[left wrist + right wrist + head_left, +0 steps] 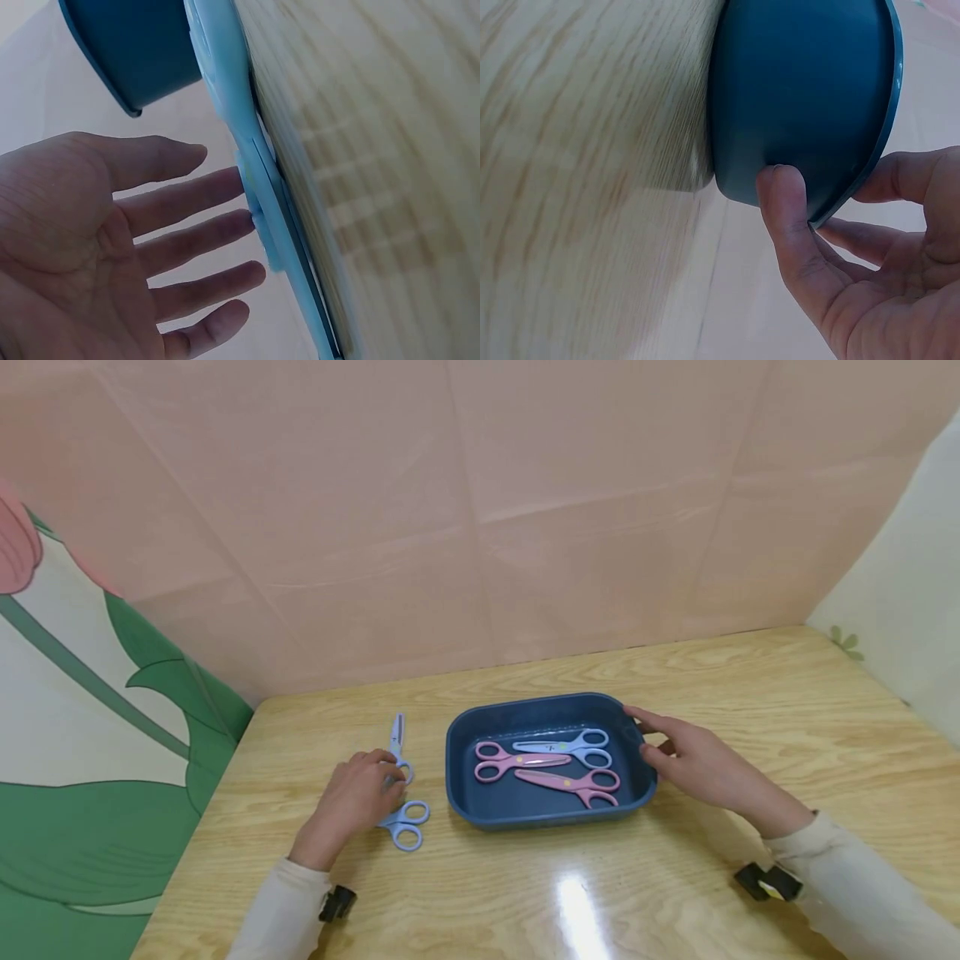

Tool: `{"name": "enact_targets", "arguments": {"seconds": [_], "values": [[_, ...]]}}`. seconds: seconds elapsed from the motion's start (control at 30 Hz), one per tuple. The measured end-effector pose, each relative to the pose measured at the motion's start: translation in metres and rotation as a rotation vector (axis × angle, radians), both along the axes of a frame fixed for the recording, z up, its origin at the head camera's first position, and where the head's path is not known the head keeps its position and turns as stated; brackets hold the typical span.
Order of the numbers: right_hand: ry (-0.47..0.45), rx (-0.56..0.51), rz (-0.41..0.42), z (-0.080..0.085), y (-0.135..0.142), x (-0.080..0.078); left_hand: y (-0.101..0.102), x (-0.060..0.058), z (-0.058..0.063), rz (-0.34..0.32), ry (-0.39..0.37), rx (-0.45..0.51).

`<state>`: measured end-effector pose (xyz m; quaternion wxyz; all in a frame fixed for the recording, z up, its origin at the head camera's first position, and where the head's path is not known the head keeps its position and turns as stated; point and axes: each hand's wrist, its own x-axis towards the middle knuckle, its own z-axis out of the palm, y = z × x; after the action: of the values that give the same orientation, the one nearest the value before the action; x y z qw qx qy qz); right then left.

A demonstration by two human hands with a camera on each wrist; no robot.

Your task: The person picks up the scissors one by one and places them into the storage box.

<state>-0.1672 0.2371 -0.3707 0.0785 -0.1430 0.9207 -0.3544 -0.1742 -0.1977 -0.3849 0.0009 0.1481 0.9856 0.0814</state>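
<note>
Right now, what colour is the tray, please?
The tray is dark blue, clearest in the head view.

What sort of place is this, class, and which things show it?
Possibly a classroom or children's activity room, though the pictures cannot confirm it: there is a wood-grain table, a cartoon-like plant picture on the left, and pink scissors in a blue tray.

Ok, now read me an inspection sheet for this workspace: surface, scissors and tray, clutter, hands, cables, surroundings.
Surface: wood-grain table, bright reflection in front of the tray.
Job's things: blue tray holds two pink scissors and one light-blue pair; two loose light-blue scissors lie left of it.
Clutter: nothing seen.
Hands: left hand over the loose scissors, fingers extended; right hand holds the tray's right end, thumb against the outer wall.
Cables: nothing seen.
Surroundings: pinkish sheet behind, plant-patterned panel at left.
</note>
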Motion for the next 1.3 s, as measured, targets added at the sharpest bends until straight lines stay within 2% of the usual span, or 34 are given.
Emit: {"name": "enact_targets", "arguments": {"seconds": [0.3, 0.5, 0.8, 1.0, 1.17, 1.3], "values": [[-0.006, 0.001, -0.004, 0.0, 0.0, 0.0, -0.01, -0.005, 0.001, 0.026, -0.009, 0.047], [0.009, -0.003, 0.0, 0.001, 0.001, 0.0, -0.02, -0.012, 0.002, 0.104, -0.025, 0.027], [0.007, -0.016, 0.0, -0.002, 0.001, 0.0, -0.03, -0.022, 0.0, 0.186, -0.056, -0.009], [0.01, -0.013, 0.0, -0.001, -0.001, 0.0, -0.037, -0.029, -0.001, 0.205, -0.104, 0.032], [0.007, -0.019, -0.004, 0.0, -0.002, 0.001, -0.041, -0.036, -0.003, 0.193, -0.141, 0.085], [0.004, -0.015, -0.011, -0.001, -0.001, 0.001, -0.044, -0.04, -0.007, 0.186, -0.15, 0.086]]}}
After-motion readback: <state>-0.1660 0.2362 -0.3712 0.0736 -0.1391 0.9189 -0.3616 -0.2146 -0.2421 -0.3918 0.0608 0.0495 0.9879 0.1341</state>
